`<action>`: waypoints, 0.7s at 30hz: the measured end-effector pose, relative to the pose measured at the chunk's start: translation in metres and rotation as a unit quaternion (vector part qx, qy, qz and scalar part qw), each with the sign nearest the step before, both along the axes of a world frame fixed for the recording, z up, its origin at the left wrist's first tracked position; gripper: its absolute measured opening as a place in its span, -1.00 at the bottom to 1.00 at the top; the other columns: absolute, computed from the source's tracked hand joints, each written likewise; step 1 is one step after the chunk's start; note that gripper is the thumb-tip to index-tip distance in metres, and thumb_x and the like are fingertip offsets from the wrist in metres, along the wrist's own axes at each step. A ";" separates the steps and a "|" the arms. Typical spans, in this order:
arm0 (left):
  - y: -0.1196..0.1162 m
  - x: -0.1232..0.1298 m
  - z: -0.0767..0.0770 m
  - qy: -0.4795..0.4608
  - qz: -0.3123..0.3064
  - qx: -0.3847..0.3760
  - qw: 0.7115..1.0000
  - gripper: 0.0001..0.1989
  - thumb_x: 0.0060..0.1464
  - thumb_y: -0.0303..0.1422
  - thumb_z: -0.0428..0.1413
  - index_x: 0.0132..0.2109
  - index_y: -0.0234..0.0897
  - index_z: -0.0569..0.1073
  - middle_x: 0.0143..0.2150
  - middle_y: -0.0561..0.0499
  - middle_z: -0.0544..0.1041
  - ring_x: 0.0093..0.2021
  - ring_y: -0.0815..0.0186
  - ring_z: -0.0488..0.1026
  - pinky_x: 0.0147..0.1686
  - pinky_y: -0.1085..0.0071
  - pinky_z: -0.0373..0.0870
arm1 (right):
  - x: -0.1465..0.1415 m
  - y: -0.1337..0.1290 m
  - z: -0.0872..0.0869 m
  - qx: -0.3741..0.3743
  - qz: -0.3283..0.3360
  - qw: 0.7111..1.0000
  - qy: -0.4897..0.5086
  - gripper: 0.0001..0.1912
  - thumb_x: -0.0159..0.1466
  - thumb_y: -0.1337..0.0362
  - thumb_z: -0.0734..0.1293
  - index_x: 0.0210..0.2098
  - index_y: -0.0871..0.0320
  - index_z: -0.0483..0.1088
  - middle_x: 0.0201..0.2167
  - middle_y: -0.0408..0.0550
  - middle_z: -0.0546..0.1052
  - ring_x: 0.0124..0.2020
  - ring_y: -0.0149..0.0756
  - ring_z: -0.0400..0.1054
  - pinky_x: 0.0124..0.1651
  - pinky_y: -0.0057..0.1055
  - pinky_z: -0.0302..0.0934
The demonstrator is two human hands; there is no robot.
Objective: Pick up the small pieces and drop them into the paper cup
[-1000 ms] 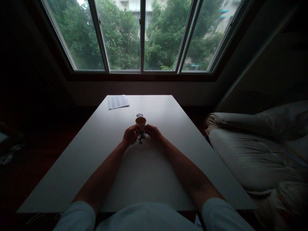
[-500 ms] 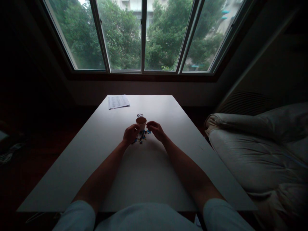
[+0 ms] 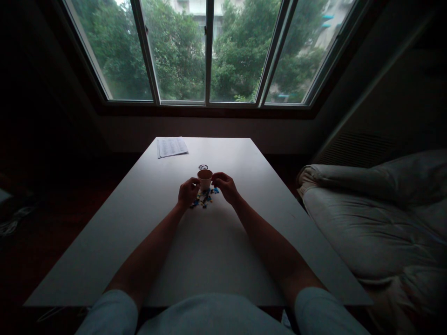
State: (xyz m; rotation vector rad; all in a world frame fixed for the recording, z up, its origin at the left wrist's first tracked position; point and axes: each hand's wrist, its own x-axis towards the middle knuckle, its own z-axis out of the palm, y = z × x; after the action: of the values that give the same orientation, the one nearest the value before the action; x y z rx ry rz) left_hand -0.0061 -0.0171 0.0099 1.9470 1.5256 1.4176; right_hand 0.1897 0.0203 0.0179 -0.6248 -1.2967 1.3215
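A paper cup (image 3: 205,184) with a brown inside stands upright near the far middle of the white table. My left hand (image 3: 187,192) is at the cup's left side, its fingers curled and their tips against the cup wall. On the opposite side, my right hand (image 3: 226,187) has its thumb and fingers drawn together at the cup's right edge. Small blue, black and yellow pieces, which look like toy building bricks (image 3: 205,202), lie scattered in front of the cup and between the hands. Whether either hand also pinches a small piece is too small to tell.
Just behind the cup lies a small dark ring-shaped thing (image 3: 203,167). Printed sheets of paper (image 3: 172,147) rest at the far left corner of the white table (image 3: 209,260). A padded sofa (image 3: 349,223) stands to the right, and a window (image 3: 181,56) is ahead.
My left hand has shifted slightly left, from in front of the cup to its side. My right hand has come a little closer to the cup's edge. The cup has hardly moved.
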 end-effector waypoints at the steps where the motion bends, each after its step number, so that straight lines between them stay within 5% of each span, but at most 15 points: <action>1: 0.000 0.000 0.001 -0.004 0.000 -0.001 1.000 -0.88 0.12 -0.39 0.07 -0.22 -0.23 0.50 -0.31 0.03 0.58 -0.44 0.40 0.43 -0.39 0.49 0.32 | 0.000 0.000 0.001 -0.003 0.000 1.000 -0.002 -0.76 0.11 0.20 0.41 -0.22 0.11 0.51 -0.30 -0.09 0.56 -0.39 -0.37 0.39 -0.35 -0.41 0.23; 12: 0.000 0.000 -0.001 -0.031 -0.013 0.004 0.999 -0.88 0.06 -0.46 0.05 -0.26 -0.24 0.47 -0.34 0.05 0.54 -0.44 0.40 0.40 -0.38 0.48 0.30 | -0.005 -0.014 0.019 -0.017 0.014 1.000 -0.019 -0.58 0.16 0.06 0.40 -0.04 0.09 0.50 -0.09 0.00 0.57 -0.31 -0.30 0.44 -0.29 -0.36 0.35; 21: 0.005 -0.002 -0.004 -0.031 -0.024 0.032 0.999 -0.84 0.04 -0.50 0.05 -0.28 -0.26 0.52 -0.27 -0.01 0.53 -0.40 0.40 0.38 -0.34 0.46 0.31 | 0.005 0.002 0.001 -0.057 -0.080 0.995 -0.004 -0.72 0.13 0.12 0.38 -0.21 0.14 0.48 -0.33 -0.06 0.57 -0.45 -0.36 0.41 -0.35 -0.38 0.32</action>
State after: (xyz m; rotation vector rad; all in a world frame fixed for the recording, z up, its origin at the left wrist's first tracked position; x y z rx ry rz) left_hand -0.0079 -0.0123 0.0059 1.9434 1.4147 1.5088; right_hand 0.1945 0.0220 0.0192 -0.7977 -1.1572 1.2683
